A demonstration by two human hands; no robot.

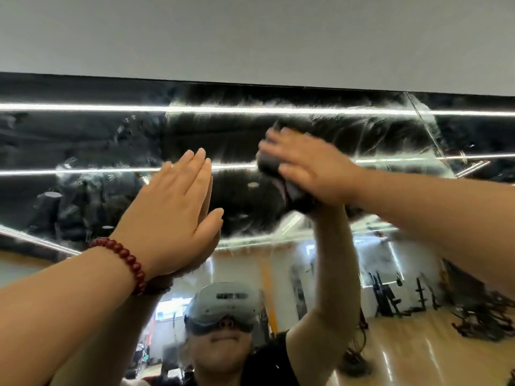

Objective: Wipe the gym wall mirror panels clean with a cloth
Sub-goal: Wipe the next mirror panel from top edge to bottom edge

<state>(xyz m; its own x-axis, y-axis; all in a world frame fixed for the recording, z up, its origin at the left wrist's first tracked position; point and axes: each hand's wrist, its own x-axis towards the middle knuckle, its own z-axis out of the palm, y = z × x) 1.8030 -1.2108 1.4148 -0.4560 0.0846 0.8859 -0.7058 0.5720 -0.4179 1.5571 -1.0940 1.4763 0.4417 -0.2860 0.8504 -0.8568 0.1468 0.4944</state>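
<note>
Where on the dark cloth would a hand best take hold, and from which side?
The loose lower bunch of the dark cloth below the right hand, approached from below: the upper part is pinned flat against the mirror, while this part hangs free.

Ceiling strip lights glared as bright streaks across the smeared mirror, the right hand was motion-blurred, and wide-angle distortion bent the edges.
</note>
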